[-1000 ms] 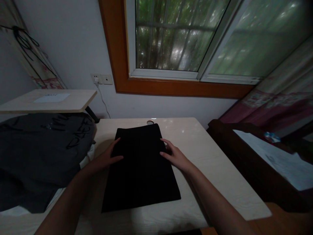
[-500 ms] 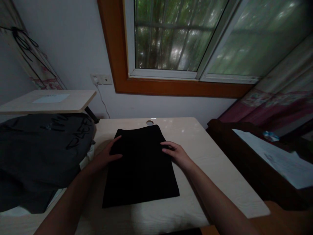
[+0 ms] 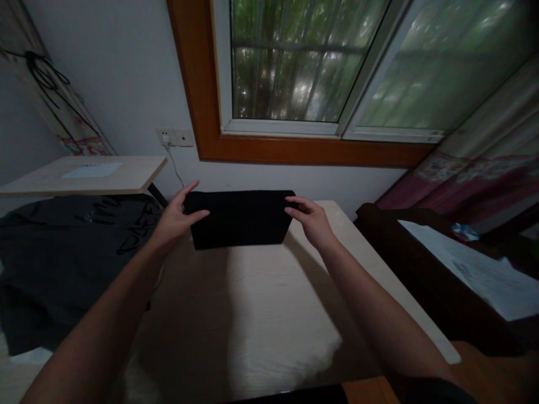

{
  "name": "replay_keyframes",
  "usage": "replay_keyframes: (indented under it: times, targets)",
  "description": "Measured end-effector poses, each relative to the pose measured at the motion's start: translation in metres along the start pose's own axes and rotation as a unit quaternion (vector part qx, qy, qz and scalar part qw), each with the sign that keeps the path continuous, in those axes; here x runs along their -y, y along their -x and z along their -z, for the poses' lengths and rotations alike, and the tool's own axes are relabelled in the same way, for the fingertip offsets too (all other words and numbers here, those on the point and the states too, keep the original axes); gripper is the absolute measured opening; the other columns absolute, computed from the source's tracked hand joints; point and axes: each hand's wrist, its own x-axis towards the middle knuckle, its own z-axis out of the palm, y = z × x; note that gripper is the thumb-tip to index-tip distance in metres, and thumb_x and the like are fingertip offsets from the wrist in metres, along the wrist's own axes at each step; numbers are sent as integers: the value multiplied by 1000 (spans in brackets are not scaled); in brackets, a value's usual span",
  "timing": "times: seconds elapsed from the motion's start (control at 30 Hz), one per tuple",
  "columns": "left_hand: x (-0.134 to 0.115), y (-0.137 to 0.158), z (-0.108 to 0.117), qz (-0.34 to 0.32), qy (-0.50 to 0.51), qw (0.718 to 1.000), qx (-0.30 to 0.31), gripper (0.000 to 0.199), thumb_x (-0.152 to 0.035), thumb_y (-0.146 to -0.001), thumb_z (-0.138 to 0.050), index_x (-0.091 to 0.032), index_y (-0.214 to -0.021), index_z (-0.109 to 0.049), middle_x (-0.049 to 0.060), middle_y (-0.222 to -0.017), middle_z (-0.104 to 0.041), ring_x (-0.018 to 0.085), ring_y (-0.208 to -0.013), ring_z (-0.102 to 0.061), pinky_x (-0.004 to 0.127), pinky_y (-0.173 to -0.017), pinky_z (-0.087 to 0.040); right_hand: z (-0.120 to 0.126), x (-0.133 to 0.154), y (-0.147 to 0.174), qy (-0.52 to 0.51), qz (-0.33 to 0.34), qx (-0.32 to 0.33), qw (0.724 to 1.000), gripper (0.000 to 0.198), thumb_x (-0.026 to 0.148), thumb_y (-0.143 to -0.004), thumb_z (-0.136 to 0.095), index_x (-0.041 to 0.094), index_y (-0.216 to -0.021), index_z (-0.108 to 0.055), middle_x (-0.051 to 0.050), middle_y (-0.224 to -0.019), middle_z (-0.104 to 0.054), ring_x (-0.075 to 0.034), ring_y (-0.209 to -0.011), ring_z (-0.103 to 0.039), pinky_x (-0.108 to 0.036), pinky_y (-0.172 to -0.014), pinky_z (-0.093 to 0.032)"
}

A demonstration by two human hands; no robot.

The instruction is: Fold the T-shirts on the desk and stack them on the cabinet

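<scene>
Black cloth (image 3: 240,221): upright or nearly so, above the pale surface (image 3: 278,308), before the wall (image 3: 240,175). Left hand (image 3: 173,221): ours, gripping its left edge near the top, thumb on the near face. Right hand (image 3: 315,220): likewise at the right edge. Lower edge: whether it touches the surface, we cannot tell. Grey fabric (image 3: 71,258), lettered: at left.

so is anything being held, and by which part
The black flat item, near its upper corners: the left hand at its left end, the right hand at its right.
</scene>
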Motion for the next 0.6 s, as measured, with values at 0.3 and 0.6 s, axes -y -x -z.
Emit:
replay_keyframes:
  times: [0.3, 0.6]
  targets:
    - [46, 61, -2, 26, -135, 988, 70, 86, -38, -80, -73, -24, -156, -36, 11, -159, -43, 33, -146, -41, 51, -121, -32, 25, -22, 57, 61, -56, 175, 981, 28, 47, -83, -75, 26, -101, -79, -7, -111, -69, -24, -106, -63, -43, -99, -46]
    - [68, 149, 18, 133, -63, 967, 210, 103, -45, -75, -79, -33, -161, -23, 12, -154, -50, 36, -133, -57, 51, -106, -52, 44, -31, 117, 2, -211, 360, 909, 33, 52, -86, -72, 20, -91, -65, -1, -82, -65, -16, -76, -60, -31, -73, -48]
